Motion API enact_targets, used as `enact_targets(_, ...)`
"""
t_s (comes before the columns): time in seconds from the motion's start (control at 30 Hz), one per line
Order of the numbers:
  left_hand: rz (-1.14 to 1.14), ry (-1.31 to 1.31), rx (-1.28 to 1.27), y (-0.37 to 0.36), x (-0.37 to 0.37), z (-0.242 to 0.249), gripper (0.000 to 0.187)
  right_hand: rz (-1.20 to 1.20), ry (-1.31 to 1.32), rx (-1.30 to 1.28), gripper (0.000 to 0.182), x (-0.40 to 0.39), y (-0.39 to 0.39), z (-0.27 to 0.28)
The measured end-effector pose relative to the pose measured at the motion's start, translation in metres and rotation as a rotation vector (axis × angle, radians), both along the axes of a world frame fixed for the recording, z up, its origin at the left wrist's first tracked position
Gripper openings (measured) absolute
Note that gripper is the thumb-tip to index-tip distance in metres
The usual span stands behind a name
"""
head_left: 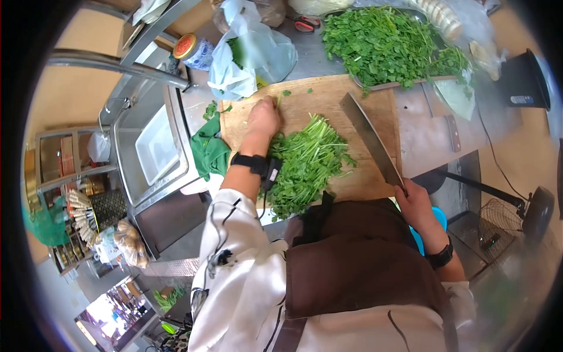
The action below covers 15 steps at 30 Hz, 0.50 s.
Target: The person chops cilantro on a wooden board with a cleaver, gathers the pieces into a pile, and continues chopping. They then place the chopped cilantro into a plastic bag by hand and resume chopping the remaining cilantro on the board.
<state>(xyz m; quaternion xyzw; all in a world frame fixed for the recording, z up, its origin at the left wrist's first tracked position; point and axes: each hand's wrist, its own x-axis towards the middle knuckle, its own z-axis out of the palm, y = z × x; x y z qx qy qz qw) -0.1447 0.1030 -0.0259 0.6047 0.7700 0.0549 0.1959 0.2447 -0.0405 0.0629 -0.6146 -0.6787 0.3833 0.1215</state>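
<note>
A wooden cutting board [316,94] carries a heap of cilantro [308,158], with pale stems toward the far side and leaves toward me. My right hand [415,205] grips the handle of a cleaver [370,138], whose blade lies over the board to the right of the heap. Left of the stems, over the board, my left hand [264,118] has its fingers curled closed. A small greenish bit shows by its fingertips; what it holds, if anything, is hidden. A few loose leaves [287,92] lie beyond that hand.
A metal tray of cilantro [387,44] stands behind the board. Plastic bags [252,56], a jar [194,51] and red-handled scissors [306,24] are at the back. A green cloth [210,149] touches the board's left side, near the sink [124,146]. Another knife [453,134] lies right.
</note>
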Motion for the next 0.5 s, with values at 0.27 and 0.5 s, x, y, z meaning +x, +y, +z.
enact_targets(0.27,-0.294,-0.163,-0.015,-0.029,0.024,0.026,0.019,-0.017,0.015,0.01,0.02,-0.001,0.001,-0.012)
enact_targets(0.5,-0.378,-0.061,0.038,0.015,0.041,0.016,0.022,-0.032,0.0,0.058,0.018,0.003,0.001,-0.021)
